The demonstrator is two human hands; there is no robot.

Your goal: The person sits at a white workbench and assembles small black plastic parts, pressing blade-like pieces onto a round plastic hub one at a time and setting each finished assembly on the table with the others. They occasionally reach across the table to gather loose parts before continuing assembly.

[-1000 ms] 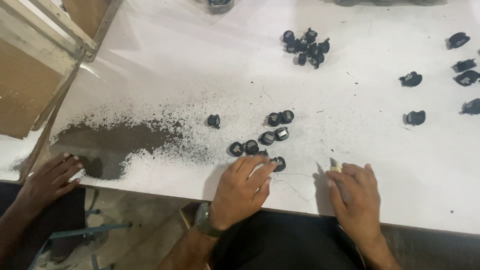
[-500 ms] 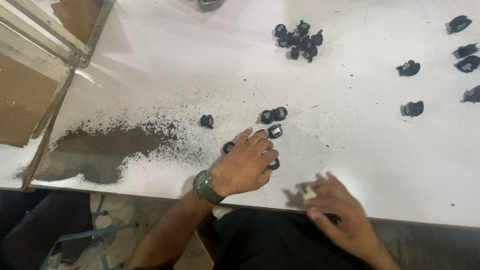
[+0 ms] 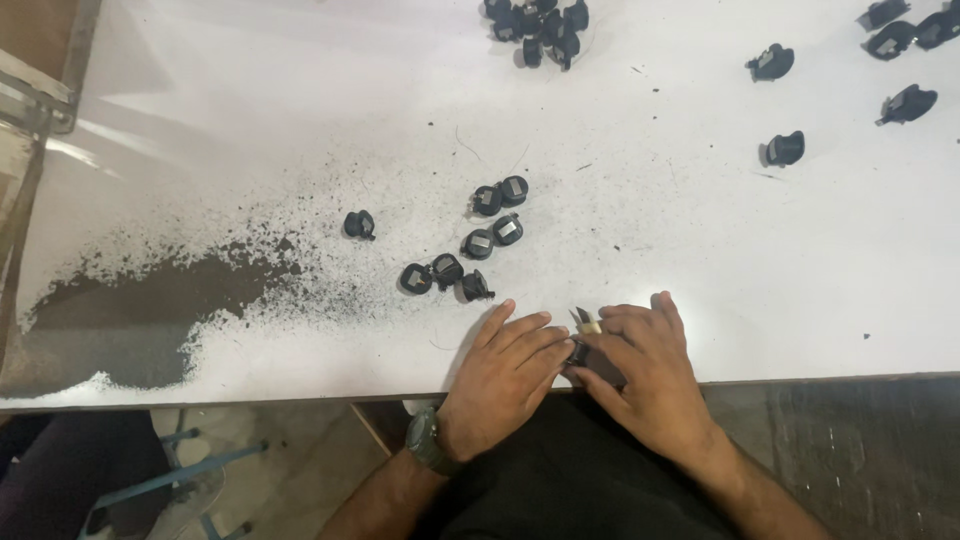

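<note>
My left hand (image 3: 505, 375) and my right hand (image 3: 650, 375) meet at the table's near edge. Between their fingertips sits a small black plastic part (image 3: 580, 353); my left fingers pinch one end of it and my right hand covers the other. A small tool with a pale tip (image 3: 588, 322) pokes up from my right fingers. Just beyond my left hand lies a loose cluster of several similar black parts (image 3: 480, 240), and a single one (image 3: 358, 224) lies further left.
A heap of dark powder and shavings (image 3: 150, 300) spreads over the white table (image 3: 800, 300) at the left. More black parts are piled at the top centre (image 3: 535, 25) and scattered at the right (image 3: 785, 148). A wooden frame (image 3: 40, 100) borders the far left.
My left hand has drawn back from the cluster to the table edge with a black part and met my right hand. Another person's hand at the left has gone from view.
</note>
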